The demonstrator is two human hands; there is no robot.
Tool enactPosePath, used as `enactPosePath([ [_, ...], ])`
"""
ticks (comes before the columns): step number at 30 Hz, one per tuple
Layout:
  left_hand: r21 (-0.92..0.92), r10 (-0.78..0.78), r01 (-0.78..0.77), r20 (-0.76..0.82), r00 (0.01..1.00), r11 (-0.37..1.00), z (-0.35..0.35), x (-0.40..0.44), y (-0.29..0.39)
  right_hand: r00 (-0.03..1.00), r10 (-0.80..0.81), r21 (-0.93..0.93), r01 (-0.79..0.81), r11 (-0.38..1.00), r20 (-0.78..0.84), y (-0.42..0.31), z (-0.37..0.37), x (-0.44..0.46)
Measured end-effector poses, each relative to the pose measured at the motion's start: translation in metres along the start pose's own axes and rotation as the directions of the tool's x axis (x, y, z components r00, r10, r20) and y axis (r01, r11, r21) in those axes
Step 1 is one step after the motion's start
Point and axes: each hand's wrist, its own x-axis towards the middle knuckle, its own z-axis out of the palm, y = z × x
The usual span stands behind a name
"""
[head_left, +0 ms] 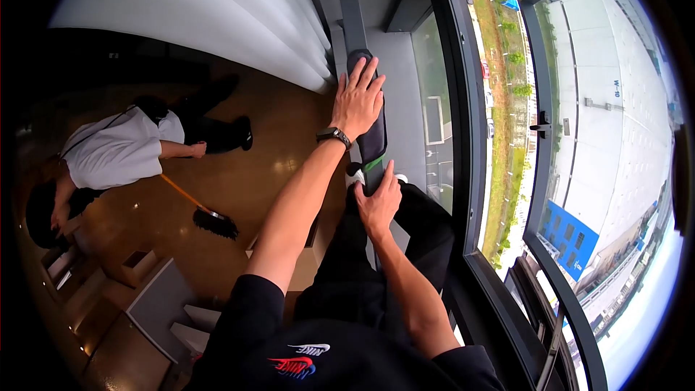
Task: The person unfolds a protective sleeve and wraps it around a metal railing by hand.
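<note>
A long grey rail (349, 7) runs down the middle of the view. Over part of it lies a dark cloth or pad (373, 141) with a green strip at its lower end. My left hand (356, 101), a black band on its wrist, rests flat on the dark piece with its fingers spread. Nearer my body, my right hand (380, 206) lies on the rail just below the green strip, index finger stretched out and thumb apart. What its other fingers touch is partly hidden.
An open window (539, 101) is on the right, with a white building outside. A pale curtain (210, 7) hangs at upper left. On the left stands another person (119, 145) near an orange-handled broom (215, 221). Grey panels (163, 308) are at lower left.
</note>
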Motion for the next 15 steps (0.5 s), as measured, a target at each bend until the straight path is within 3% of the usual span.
enactPosePath([
  [3, 0.035, 0.010, -0.009, -0.034, 0.999, 0.999, 0.002, 0.028, -0.014, 0.989, 0.089, 0.025, -0.093, 0.995, 0.119, 0.002, -0.006, -0.008],
  [8, 0.004, 0.011, -0.011, -0.061, 0.998, 1.000, 0.008, 0.033, -0.022, 0.992, 0.121, -0.055, -0.119, 0.991, 0.034, -0.007, 0.000, -0.006],
  [10, -0.342, -0.092, -0.035, -0.349, 0.932, 0.939, 0.010, 0.015, -0.016, 0.990, 0.135, -0.049, -0.134, 0.990, 0.028, -0.009, 0.002, -0.002],
  [11, -0.414, -0.221, 0.063, -0.347, 0.912, 0.908, 0.013, -0.006, -0.011, 0.988, 0.151, -0.064, -0.148, 0.987, 0.037, -0.009, 0.002, -0.002],
  [12, -0.625, -0.380, 0.130, -0.285, 0.880, 0.770, 0.020, -0.030, -0.007, 0.984, 0.171, -0.080, -0.167, 0.983, 0.051, -0.008, 0.003, -0.003],
  [13, -0.790, -0.509, 0.265, -0.067, 0.858, 0.552, 0.024, -0.059, -0.002, 0.985, 0.168, -0.075, -0.165, 0.983, 0.034, -0.007, 0.004, -0.005],
  [14, -0.913, -0.547, 0.298, 0.104, 0.830, 0.279, 0.027, -0.084, 0.003, 0.984, 0.175, -0.078, -0.172, 0.982, 0.037, -0.007, 0.004, -0.006],
  [15, -0.942, -0.557, 0.299, 0.167, 0.813, 0.154, 0.035, -0.109, 0.009, 0.979, 0.191, -0.110, -0.182, 0.977, 0.073, -0.007, 0.004, -0.005],
])
